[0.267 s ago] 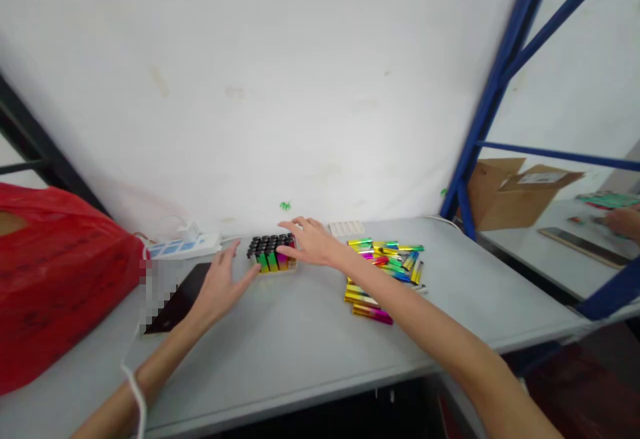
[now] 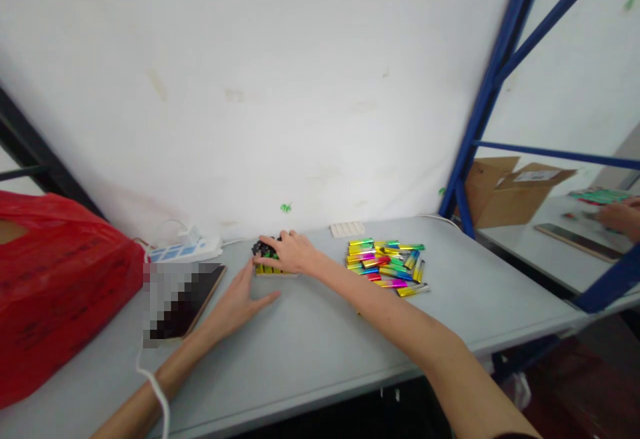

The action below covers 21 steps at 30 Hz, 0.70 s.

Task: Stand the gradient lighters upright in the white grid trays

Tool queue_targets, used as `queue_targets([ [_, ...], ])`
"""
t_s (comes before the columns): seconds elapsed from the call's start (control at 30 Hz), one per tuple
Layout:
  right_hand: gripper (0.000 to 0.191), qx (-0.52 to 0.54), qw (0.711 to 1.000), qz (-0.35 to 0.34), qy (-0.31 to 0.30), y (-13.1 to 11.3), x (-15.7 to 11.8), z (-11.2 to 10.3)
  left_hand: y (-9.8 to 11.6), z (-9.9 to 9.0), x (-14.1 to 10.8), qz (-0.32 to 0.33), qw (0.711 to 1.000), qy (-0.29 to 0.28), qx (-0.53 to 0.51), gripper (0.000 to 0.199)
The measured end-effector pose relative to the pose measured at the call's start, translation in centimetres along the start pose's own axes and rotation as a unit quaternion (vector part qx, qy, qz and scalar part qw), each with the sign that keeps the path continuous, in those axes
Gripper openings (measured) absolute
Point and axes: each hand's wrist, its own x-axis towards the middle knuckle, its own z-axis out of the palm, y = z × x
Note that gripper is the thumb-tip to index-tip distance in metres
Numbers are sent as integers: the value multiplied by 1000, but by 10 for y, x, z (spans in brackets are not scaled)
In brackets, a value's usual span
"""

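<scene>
Several upright lighters with black tops point(image 2: 261, 250) stand packed in a small tray point(image 2: 277, 274) near the wall. My right hand point(image 2: 291, 251) lies over the tops with its fingers spread, hiding part of them. Beside the tray's left front corner is my left hand point(image 2: 246, 298), its thumb apart from the fingertips, which touch or nearly touch the lighters. Loose shiny multicoloured lighters point(image 2: 385, 266) lie in a pile to the right, partly behind my right forearm. A white slotted tray point(image 2: 347, 228) sits against the wall.
A red plastic bag point(image 2: 65, 299) fills the left side. Near it are a power strip point(image 2: 187, 250), a dark phone point(image 2: 193, 302) and a white cable point(image 2: 157, 389). Blue shelf posts point(image 2: 480, 119) and a cardboard box point(image 2: 517, 192) stand right. A person's hand point(image 2: 620, 218) shows far right.
My right hand has moved left and down onto the black tops. My left hand has shifted right, closer to the tray's front. The view has shifted slightly.
</scene>
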Motion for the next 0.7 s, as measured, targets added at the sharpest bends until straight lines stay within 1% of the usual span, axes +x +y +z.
queue_targets([
  [0.07, 73, -9, 998, 63, 18, 2, -12, -3, 3, 3, 3, -16, 1000, -19, 1, 110],
  [0.17, 65, -16, 987, 158, 34, 12, -32, -17, 15, 17, 11, -17, 999, -35, -23, 118],
  [0.23, 62, -4, 977, 214, 19, 26, -43, -30, 32, 32, 20, 9, 997, -37, -60, 121],
  [0.3, 66, 20, 964, 264, -12, 42, -51, -40, 53, 49, 31, 42, 992, -44, -110, 126],
  [0.37, 72, 39, 953, 297, -38, 58, -56, -45, 76, 67, 43, 78, 982, -40, -164, 129],
  [0.4, 74, 42, 949, 308, -44, 65, -58, -46, 87, 75, 48, 83, 977, -33, -193, 132],
  [0.47, 74, 36, 947, 317, -37, 77, -62, -45, 102, 87, 59, 67, 967, -21, -243, 132],
  [0.53, 69, 26, 947, 318, -25, 84, -68, -42, 110, 94, 66, 64, 962, -14, -264, 126],
  [0.63, 61, 19, 949, 314, -13, 90, -76, -41, 108, 92, 74, 84, 959, -22, -270, 122],
  [0.7, 58, 19, 953, 303, 16, 89, -76, -43, 104, 85, 78, 100, 951, -48, -288, 125],
])
